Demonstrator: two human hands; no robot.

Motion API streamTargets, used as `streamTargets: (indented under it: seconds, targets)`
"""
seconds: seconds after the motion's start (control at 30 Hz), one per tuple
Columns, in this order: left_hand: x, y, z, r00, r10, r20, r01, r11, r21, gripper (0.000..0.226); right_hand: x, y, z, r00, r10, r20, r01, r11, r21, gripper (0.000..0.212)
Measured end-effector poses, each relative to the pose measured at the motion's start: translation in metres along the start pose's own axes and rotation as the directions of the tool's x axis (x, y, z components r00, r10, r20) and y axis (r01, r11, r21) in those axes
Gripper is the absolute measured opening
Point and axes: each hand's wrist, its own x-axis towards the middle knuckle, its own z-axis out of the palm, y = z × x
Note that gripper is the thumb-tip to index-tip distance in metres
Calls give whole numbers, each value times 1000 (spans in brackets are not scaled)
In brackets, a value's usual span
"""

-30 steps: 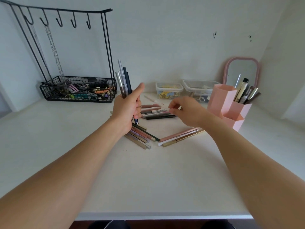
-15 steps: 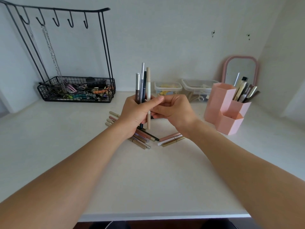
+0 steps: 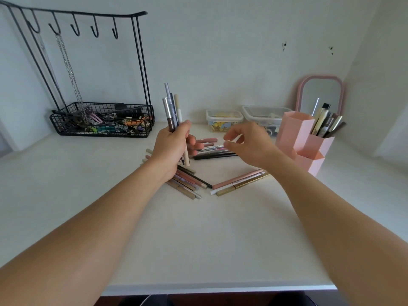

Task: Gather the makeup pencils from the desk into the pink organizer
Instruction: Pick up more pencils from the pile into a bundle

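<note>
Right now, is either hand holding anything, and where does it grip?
The left hand grips a bunch of makeup pencils around their lower halves, tips upright. The right hand holds nothing, fingers loose.

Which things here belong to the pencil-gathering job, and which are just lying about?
Belong:
- pencil bunch held in left hand
- right hand, open
- loose pencils on desk
- pink organizer

Lying about:
- wire basket
- mirror
- clear tubs
</note>
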Motion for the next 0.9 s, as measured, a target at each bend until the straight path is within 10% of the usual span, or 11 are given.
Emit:
streamTargets:
  seconds: [0.5, 0.63, 0.73, 0.9]
  targets:
    - [1, 3, -3, 995, -102, 5, 102, 989, -105, 45, 3, 16, -4, 973, 27, 230, 25, 976, -218, 17]
    - [0, 4, -2, 995, -99, 7, 99, 990, -101, 44, 1, 5, -12, 979, 76, 187, -116, 970, 214, 12]
    - [-4, 5, -1, 998, -61, 21, 62, 996, -59, 37, -6, -16, -8, 985, 65, 162, -155, 752, 640, 8]
    - [-9, 6, 4, 999, -7, 53, 12, 996, -84, 31, -16, -41, 12, 996, -4, 88, -68, 607, 792, 2]
